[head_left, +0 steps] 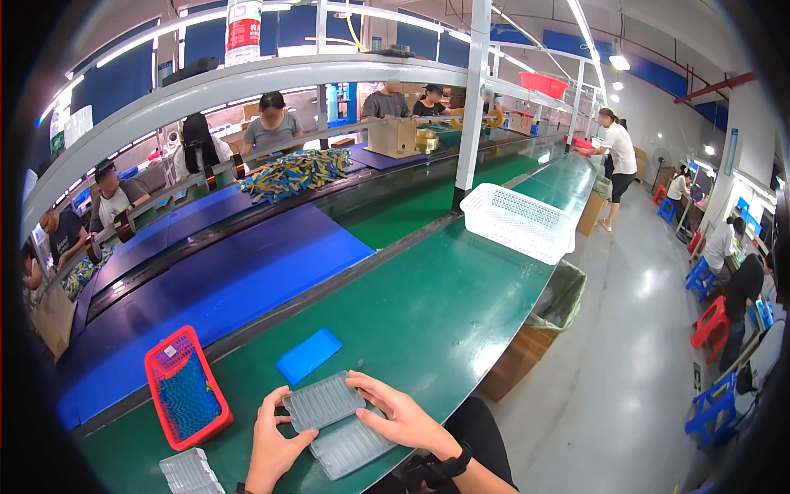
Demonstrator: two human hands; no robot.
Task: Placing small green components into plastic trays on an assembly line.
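Above the green table's near edge, a clear ribbed plastic tray (324, 402) sits between my two hands. My left hand (278, 440) is curled round its left end, fingers at the far corner and thumb at the near edge. My right hand (401, 416) grips its right end, fingertips on the far corner and thumb below. A second clear ribbed tray (352, 449) lies right below it; I cannot tell whether the two are joined. Beyond them a flat blue piece (309, 356) rests on the table. Another clear ribbed tray (191, 473) lies near my left forearm.
To the left stands a red basket (216, 421) holding blue and yellow pieces. A white basket (518, 222) sits farther along the green table (428, 329). Past it runs a belt with blue sheets (296, 247) and a pile of pieces (296, 174). A lined box (559, 300) stands on the right.
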